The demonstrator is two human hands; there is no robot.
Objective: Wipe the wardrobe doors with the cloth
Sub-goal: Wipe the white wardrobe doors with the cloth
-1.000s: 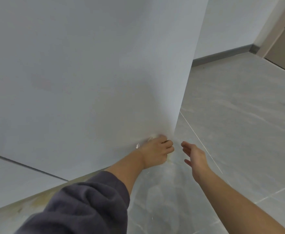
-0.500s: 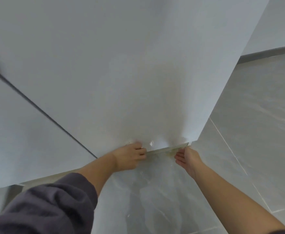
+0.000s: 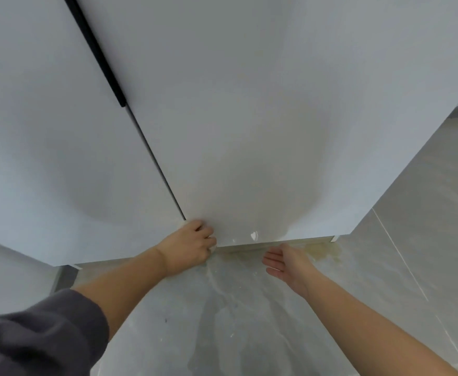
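Filling the upper view, the right wardrobe door (image 3: 249,104) is a big flat panel, matte white and smooth. The left wardrobe door (image 3: 46,131) sits beside it, with only a thin dark gap between them. Below lies the floor (image 3: 249,321), glossy grey tile with pale marbled veins and thin grout lines, and a yellowish stain (image 3: 322,251) runs along the foot of the wardrobe. A soft dark grey sleeve (image 3: 32,343) bunches up on the left forearm.

The left hand (image 3: 192,248) is down at the bottom left corner of the right door, knuckles against the panel and fingers clenched around the cloth (image 3: 212,248). Only a pale sliver of it peeks out under the fingers; the rest is hidden. The right hand (image 3: 284,263) hovers just under the door's bottom edge, palm showing, fingers straight and released, gripping nothing.

A slim black handle strip (image 3: 97,52) runs along the seam up top, and a small white chip (image 3: 254,235) marks the door near its bottom edge.
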